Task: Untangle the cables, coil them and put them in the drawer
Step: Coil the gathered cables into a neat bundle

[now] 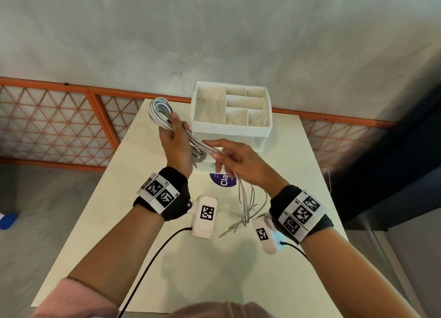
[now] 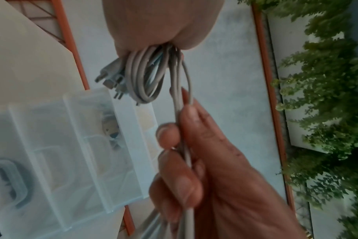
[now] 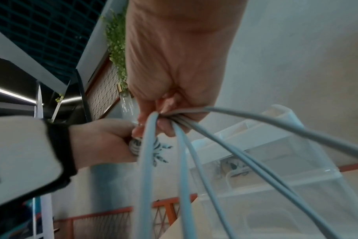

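A bundle of pale grey cables [image 1: 160, 111] is held above the white table [image 1: 148, 222]. My left hand [image 1: 177, 129] grips the coiled loops, with several plug ends [image 2: 110, 80] sticking out below the coil [image 2: 145, 77]. My right hand [image 1: 218, 155] pinches the loose strands [image 3: 184, 153] just right of the coil; they hang down to the tabletop, where their ends [image 1: 245, 208] trail. Behind the hands stands the translucent drawer unit [image 1: 253, 141]. In the wrist views, the right hand [image 2: 194, 153] and the left hand [image 3: 100, 142] are close together on the same strands.
A white divided tray [image 1: 198, 107] tops the drawer unit [image 2: 51, 145], which holds some small items. A purple round sticker [image 1: 223, 181] lies on the table. An orange lattice railing [image 1: 59, 122] runs behind the table, and a dark wall stands to the right.
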{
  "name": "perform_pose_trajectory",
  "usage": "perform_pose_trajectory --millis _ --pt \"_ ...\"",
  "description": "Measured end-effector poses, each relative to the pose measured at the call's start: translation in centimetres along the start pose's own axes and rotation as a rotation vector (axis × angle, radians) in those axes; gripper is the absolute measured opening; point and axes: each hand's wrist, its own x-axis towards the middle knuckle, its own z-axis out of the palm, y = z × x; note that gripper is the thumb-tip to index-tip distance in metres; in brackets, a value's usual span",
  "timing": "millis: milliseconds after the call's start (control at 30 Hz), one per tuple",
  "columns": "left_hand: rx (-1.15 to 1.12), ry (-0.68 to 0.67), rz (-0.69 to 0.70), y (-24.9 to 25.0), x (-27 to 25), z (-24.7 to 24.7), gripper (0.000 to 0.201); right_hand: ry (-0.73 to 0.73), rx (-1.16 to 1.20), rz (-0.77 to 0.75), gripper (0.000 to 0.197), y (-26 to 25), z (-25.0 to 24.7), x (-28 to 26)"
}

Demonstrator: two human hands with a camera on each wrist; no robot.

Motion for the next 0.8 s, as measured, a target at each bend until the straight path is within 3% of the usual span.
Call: perform_pose_trajectory --millis 100,267,500,567,633,733,800 --pt "-0.086 -0.026 -0.069 -0.4 -0.1 0.2 0.019 -0.093 0.023 0.001 0.038 -0.2 0.9 0.0" --pt "-0.254 -0.119 -0.272 0.3 -0.3 0.4 0.034 -0.404 -0.113 0.073 0.046 0.4 1.0 -0.9" --pt "-0.267 -0.093 -0.315 0.3 0.0 -0.3 0.033 -0.619 -0.15 0.023 0.064 1.4 -0.8 -2.0" --pt "-0.308 -0.064 -0.31 0.5 0.4 -0.6 0.029 -0.535 -0.094 0.049 0.061 1.8 -1.9 -2.5" --pt "-0.316 -0.073 -0.301 0.7 0.5 -0.6 0.028 -0.36 0.002 0.102 0.051 2.1 -3.0 -2.7" --pt "-0.25 -0.154 -0.277 0.9 0.3 -0.3 0.031 -0.106 0.052 0.111 0.03 1.6 -4.2 -2.2" --pt "-0.185 -0.232 -0.275 0.8 0.1 -0.1 0.03 -0.035 -0.023 0.063 0.026 0.6 -4.8 -1.7"
